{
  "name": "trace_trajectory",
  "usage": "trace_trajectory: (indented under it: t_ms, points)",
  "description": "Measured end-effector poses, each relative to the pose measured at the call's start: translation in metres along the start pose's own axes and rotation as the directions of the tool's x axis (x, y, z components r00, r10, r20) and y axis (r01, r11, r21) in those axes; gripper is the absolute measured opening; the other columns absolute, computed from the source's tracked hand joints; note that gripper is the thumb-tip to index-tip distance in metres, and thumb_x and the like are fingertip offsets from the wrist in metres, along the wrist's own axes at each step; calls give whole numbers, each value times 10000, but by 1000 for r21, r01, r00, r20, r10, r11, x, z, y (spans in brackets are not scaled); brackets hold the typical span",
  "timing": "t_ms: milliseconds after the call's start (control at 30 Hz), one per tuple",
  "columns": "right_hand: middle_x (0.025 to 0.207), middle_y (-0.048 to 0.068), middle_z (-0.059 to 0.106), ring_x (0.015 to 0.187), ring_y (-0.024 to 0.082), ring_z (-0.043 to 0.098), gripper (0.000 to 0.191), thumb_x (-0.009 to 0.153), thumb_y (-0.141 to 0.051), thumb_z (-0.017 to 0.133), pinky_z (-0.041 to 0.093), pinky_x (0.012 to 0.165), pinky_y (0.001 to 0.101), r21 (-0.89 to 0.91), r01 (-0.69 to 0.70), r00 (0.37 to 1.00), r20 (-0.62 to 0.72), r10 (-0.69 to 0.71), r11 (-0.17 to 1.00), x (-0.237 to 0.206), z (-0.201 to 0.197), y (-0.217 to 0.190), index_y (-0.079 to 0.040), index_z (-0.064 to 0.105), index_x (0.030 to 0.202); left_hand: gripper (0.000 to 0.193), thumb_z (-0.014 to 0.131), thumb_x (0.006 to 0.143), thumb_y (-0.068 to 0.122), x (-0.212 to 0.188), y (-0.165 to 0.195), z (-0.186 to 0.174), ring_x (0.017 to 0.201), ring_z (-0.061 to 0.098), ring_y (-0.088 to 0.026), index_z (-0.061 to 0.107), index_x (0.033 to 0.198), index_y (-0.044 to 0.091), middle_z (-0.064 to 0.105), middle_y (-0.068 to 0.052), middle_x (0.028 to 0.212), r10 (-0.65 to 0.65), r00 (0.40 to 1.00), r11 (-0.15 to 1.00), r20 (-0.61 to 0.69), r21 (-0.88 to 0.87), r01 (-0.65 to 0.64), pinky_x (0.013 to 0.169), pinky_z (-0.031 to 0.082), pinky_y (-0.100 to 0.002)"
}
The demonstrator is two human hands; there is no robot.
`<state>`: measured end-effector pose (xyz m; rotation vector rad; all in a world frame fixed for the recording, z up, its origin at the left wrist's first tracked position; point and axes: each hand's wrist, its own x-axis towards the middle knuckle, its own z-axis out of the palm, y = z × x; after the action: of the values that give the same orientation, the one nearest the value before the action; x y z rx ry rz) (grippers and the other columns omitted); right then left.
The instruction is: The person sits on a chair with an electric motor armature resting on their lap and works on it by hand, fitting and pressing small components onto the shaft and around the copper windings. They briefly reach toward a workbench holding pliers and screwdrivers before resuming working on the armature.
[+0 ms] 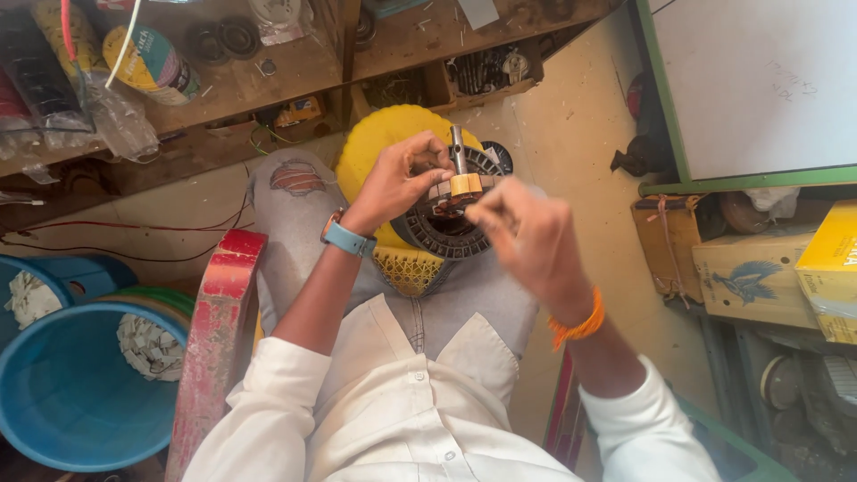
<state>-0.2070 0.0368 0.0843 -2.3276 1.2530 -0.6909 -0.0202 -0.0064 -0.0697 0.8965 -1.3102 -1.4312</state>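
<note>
Blue plastic fills the far left: two tubs (67, 393), each with a wad of pale scraps in it, well away from either hand. Next comes one red-painted wooden post (214, 330) beside the person's knee, and above it one workbench (268, 67) with a striped tape roll (152, 62) lying on it.

The left hand (397, 183), with a light-blue watch (346, 238) at the wrist, curls around the upper rim of a dark, round motor armature (451, 228) that rests on the lap, against a yellow stool seat (388, 134). Its fingers (427, 153) are bent and close together, touching the steel shaft (458, 147) that stands just past the fingertips. A single tan collar (464, 185) sits on the shaft, right between the two hands.

The right hand (527, 236), with an orange thread band (576, 326) on its wrist, has thumb and forefinger (486, 207) pressed together just beside the collar; it is blurred, so I cannot tell whether they pinch a wire or nothing at all.

To my eye, this work goes best if the left hand keeps the armature from turning while the right pulls evenly, close to the collar, without jerking.

Further right: one green-framed white board (759, 89), and two cardboard boxes (759, 277), one brown, one yellow.
</note>
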Motion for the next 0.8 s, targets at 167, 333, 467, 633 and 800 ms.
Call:
trace_trajectory:
  t_ms: [167,333,467,633,800]
  points:
    - [597,58,563,477,120,509,159,952,-132,744,405,486,286,87,-180,983,-13,182,980,-49,33,-13,-42,629,888,258,704,928,-21,-8,15,0,1061,692,-134,549,1123,44,637,-25,1064,71,997,992,4,-107,-71,932,560,-308]
    - [533,57,447,462,115,386,172,938,-94,738,346,463,296,150,-335,937,-52,346,930,-85,51,17,-18,614,845,324,653,891,-43,-10,29,3,1068,676,-135,566,1188,53,615,-6,1190,96,994,995,45,-36,-95,939,539,-307]
    - [519,30,424,476,76,371,140,917,-74,724,330,459,290,160,-467,868,-105,486,869,-106,48,62,-4,627,846,173,650,989,38,-8,33,2,1093,656,-147,655,1162,36,682,-28,1139,92,990,995,106,22,-95,967,535,-314]
    - [531,8,431,494,61,371,137,926,-65,715,312,459,288,177,-523,812,-195,551,834,-118,17,91,-8,622,844,298,730,934,226,-25,35,17,979,618,-146,685,1176,58,693,-40,1077,55,997,996,-49,70,-52,847,521,-281]
    - [569,23,446,508,76,389,112,949,-29,725,306,484,291,1,-286,911,-308,273,958,-89,-31,82,-12,639,880,414,869,792,253,-33,30,61,832,590,-204,728,1148,95,680,-82,917,186,943,869,-275,494,-27,731,492,-342]
